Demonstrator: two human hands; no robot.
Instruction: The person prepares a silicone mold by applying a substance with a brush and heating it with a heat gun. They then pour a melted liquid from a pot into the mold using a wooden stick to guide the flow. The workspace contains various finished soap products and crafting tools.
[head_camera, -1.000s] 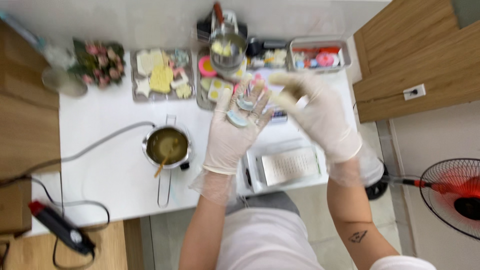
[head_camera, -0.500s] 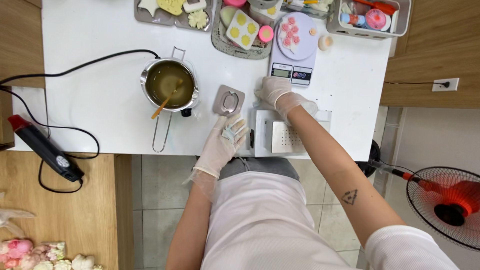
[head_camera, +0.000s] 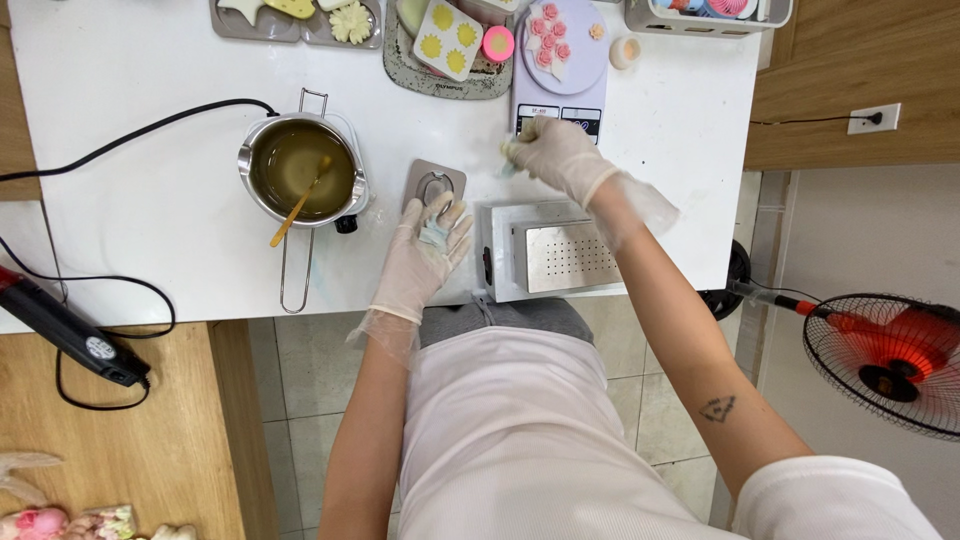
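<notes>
My left hand (head_camera: 424, 252), in a clear glove, lies palm up on the white table (head_camera: 150, 240) with a small pale blue-green wax piece (head_camera: 436, 229) resting on its fingers. Just above it sits a small grey mould (head_camera: 434, 183) with an oval recess. My right hand (head_camera: 553, 152), also gloved, hovers near the front of a lilac digital scale (head_camera: 557, 90) and pinches a small pale bit between its fingertips. Pink flower shapes lie on the scale's round plate. A white box with a perforated metal top (head_camera: 556, 257) stands between my arms.
A steel pot of yellow-brown liquid with a wooden stick (head_camera: 300, 172) stands on the left, its cable trailing off left. Trays of moulded shapes (head_camera: 300, 18), a yellow flower mould (head_camera: 449, 38) and a bin (head_camera: 705, 12) line the far edge. A red fan (head_camera: 885, 360) stands on the floor at right.
A second ago both hands were raised close to the camera. They have come down to the table; since half a second ago my right hand has moved up toward the scale.
</notes>
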